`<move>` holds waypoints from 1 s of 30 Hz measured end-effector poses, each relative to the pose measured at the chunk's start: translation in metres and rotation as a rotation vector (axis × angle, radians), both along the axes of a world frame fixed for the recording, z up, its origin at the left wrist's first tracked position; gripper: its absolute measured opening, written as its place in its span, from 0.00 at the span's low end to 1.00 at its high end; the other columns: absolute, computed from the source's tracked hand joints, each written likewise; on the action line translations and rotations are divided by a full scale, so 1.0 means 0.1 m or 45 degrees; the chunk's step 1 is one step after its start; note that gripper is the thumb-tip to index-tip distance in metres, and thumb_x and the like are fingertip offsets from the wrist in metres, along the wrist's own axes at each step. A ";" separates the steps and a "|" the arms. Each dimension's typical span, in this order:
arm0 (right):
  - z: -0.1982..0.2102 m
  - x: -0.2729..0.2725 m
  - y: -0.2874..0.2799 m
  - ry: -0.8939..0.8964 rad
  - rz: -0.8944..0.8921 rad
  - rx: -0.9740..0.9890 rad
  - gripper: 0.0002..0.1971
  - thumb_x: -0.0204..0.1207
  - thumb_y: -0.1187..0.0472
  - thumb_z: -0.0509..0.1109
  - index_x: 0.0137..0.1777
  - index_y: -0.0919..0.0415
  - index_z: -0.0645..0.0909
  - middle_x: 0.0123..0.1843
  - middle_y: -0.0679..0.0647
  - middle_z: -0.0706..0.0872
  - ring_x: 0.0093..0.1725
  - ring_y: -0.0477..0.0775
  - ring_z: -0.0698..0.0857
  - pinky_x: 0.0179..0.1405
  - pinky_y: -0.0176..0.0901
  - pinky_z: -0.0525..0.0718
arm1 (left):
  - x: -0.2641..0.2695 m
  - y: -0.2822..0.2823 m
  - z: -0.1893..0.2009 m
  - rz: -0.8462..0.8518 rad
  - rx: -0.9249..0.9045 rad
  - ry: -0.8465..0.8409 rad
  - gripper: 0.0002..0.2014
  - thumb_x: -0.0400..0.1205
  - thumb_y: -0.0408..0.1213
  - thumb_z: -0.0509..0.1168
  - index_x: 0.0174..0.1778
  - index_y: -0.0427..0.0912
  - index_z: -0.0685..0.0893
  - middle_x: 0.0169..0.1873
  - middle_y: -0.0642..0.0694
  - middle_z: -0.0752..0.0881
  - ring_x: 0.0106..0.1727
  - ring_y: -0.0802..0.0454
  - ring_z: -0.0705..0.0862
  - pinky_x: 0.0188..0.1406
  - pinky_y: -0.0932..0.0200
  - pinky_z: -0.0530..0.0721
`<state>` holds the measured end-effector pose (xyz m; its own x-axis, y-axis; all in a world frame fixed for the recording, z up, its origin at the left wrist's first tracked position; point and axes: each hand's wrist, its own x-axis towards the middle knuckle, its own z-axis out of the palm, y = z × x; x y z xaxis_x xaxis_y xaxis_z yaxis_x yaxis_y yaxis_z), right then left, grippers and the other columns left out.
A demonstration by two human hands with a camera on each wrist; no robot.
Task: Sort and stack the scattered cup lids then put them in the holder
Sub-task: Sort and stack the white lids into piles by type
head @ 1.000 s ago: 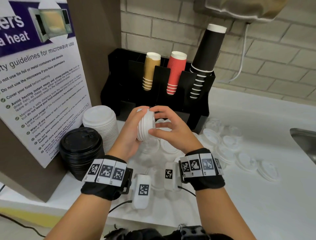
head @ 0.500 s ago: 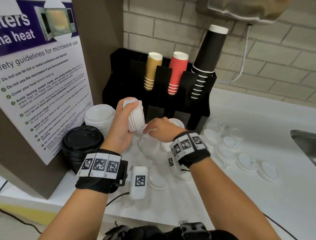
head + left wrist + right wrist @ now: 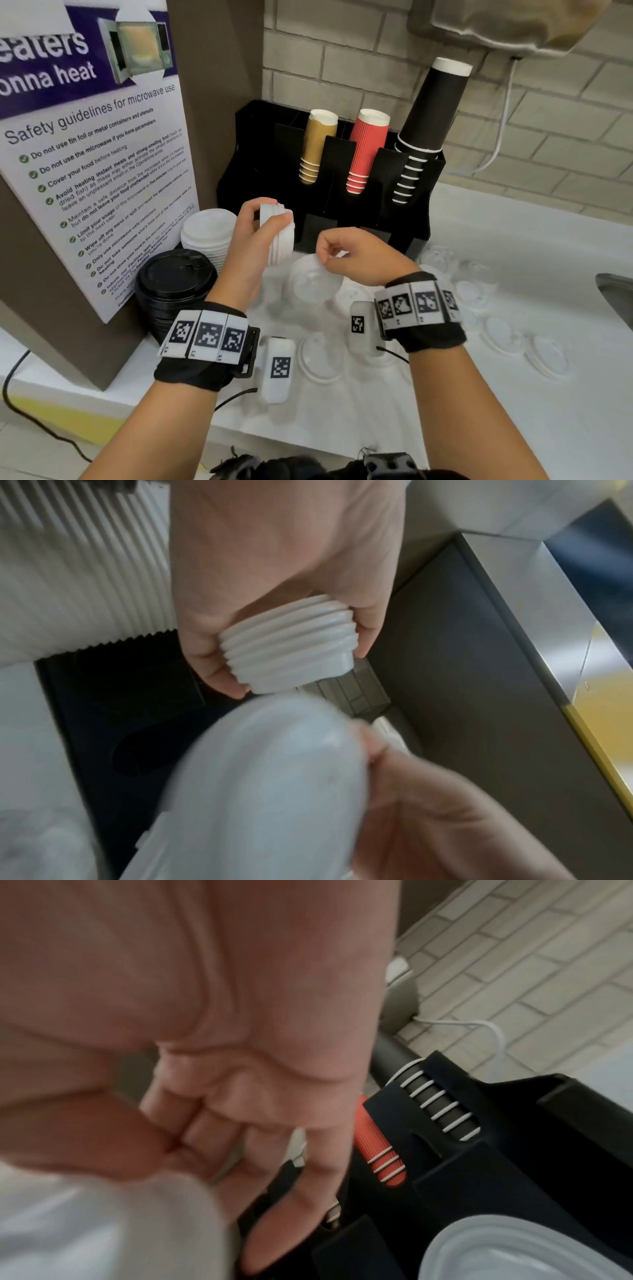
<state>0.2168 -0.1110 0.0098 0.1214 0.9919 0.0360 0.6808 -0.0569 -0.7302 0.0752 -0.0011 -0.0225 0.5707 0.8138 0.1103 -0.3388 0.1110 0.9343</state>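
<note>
My left hand (image 3: 255, 236) grips a small stack of white lids (image 3: 279, 233) on edge, just in front of the black holder (image 3: 342, 192); the left wrist view shows the ribbed stack of white lids (image 3: 291, 645) between fingers and thumb. My right hand (image 3: 346, 255) pinches the rim of one translucent white lid (image 3: 313, 281), lifted off the counter beside the stack. That single lid (image 3: 267, 785) fills the lower left wrist view, blurred. Several loose white lids (image 3: 503, 337) lie scattered on the white counter (image 3: 513, 411) to the right.
A stack of black lids (image 3: 174, 284) and a taller stack of white lids (image 3: 209, 233) stand at the left by a safety poster (image 3: 96, 178). Gold (image 3: 317, 147), red (image 3: 366, 147) and black cups (image 3: 428, 116) sit in the holder. A sink edge (image 3: 616, 294) is at the far right.
My left hand has carried the lid stack up and left. My right hand left the stack, dropped to the counter and now lifts a single lid.
</note>
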 end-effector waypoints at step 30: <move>-0.24 -0.22 -0.34 0.480 -0.367 0.511 0.27 0.69 0.63 0.79 0.67 0.49 0.76 0.61 0.46 0.81 0.59 0.43 0.82 0.46 0.33 0.85 | 0.15 -0.35 0.04 -0.323 -0.274 0.089 0.12 0.85 0.47 0.61 0.63 0.50 0.79 0.60 0.42 0.84 0.59 0.44 0.86 0.46 0.47 0.88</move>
